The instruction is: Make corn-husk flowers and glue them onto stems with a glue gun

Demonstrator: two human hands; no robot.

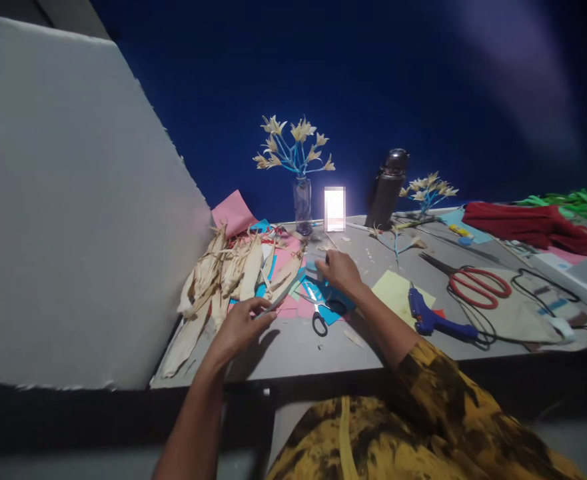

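Holding the strip: A person's left hand (243,327) has thumb and fingers closed at the near end of a narrow blue-grey strip (287,293), which slants away over the counter (283,363).

Right hand: Poised beyond the strip's far end, the right hand (340,270) has its fingertips drawn together; from where I stand, I cannot tell whether they pinch anything. The two hands are apart.

Strip's feel: Light and pliant, by the look of it, and likely to crease or slip if pressed carelessly.

Strip's ends: The best grip looks to be a gentle pinch close to each end, with the length between supported.

Husks: Dry, pale husks (246,267) lie heaped beside the left hand, thin and probably brittle; their thicker ends seem the safer hold.

Scissors: Dark-handled scissors (318,307) lie between the hands on scattered paper, nearer the person than the right hand's fingertips.

Glue gun: A blue glue gun (426,319) rests by the right forearm, at the edge of a yellow sheet (396,293); its handle offers the sturdier grip.

Flowers: Pale blooms (302,130) on blue stems stand in a glass vase (302,207), delicate at the petals.
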